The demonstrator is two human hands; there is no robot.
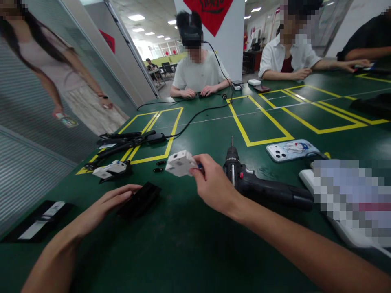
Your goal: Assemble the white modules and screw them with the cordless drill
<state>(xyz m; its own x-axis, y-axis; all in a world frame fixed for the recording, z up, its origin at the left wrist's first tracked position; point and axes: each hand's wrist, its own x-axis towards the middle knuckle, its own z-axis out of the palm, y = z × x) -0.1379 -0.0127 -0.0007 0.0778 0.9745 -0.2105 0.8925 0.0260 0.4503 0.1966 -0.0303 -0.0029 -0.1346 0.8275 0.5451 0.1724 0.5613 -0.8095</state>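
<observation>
My right hand (214, 183) pinches a small white plastic block (181, 162) and holds it just above the green table (189, 244). My left hand (106, 203) lies flat with fingers stretched out, its fingertips touching a flat black part (141, 199) on the table. A black cordless drill (259, 185) lies on its side just right of my right hand, bit pointing away from me.
Two small black oval pieces (159, 166) and another white part on a black base (110, 169) lie to the left. Black cables and an adapter (131, 140) sit in a yellow-taped box. A phone (290, 149) lies right. Three people sit across the table; one stands left.
</observation>
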